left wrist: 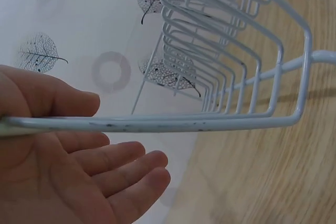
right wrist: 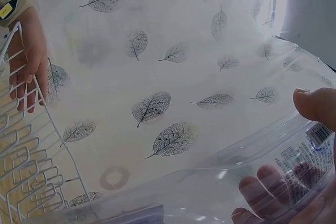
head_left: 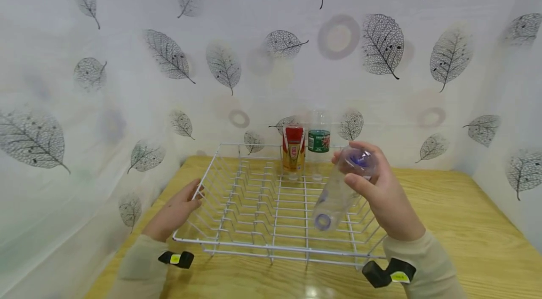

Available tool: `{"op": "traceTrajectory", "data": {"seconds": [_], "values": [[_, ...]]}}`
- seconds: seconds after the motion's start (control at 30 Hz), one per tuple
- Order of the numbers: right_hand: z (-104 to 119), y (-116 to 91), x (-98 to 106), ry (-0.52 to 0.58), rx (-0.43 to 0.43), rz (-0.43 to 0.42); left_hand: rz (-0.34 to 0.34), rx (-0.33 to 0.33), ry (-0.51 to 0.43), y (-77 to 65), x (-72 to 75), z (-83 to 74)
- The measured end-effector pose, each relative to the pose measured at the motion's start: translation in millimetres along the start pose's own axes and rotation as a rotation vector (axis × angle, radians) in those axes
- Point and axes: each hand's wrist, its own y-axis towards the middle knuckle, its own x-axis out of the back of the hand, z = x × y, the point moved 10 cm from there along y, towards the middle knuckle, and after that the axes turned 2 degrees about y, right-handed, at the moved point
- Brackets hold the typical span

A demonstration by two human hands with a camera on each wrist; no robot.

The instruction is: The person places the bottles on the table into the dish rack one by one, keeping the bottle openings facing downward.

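My right hand (head_left: 387,195) holds a clear plastic bottle (head_left: 338,193), fingers and thumb round its base end. The bottle is tilted, its mouth pointing down and left above a white wire rack (head_left: 271,246). Through its clear wall in the right wrist view, the fingers (right wrist: 265,190) and a printed label (right wrist: 310,171) show. My left hand (head_left: 178,209) is at the rack's left rim, which lies between the thumb (left wrist: 68,95) and the straight, loose fingers (left wrist: 131,177). Toward the rack's back stand a red-and-gold container (head_left: 293,150) and a clear bottle with a green label (head_left: 319,141).
The rack rests on a wood-grain table (head_left: 457,223). Rows of upright wire prongs (head_left: 243,195) fill its left half. Behind and beside the table hangs a white leaf-print sheet (head_left: 271,77).
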Motion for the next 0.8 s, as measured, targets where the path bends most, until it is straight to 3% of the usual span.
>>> {"op": "traceTrajectory", "data": {"seconds": [0.13, 0.3, 0.43, 0.6, 0.8], "values": [[11.1, 4.3, 4.1, -0.055, -0.002, -0.006, 0.003, -0.002, -0.094, 0.2, -2.3, 7.3], [30.2, 16.3, 11.5, -0.104, 0.023, -0.013, 0.011, -0.016, -0.146, -2.0, -3.2, 8.5], [36.2, 26.6, 21.7, -0.185, -0.016, -0.052, 0.025, -0.045, -0.199, -0.9, -4.9, 7.8], [28.8, 44.0, 35.7, -0.297, -0.099, -0.085, 0.044, -0.068, -0.288, 3.0, -7.3, 8.0], [1.2, 71.8, 54.4, -0.249, -0.124, -0.103, 0.048, -0.077, -0.334, 4.2, -8.9, 8.9]]}}
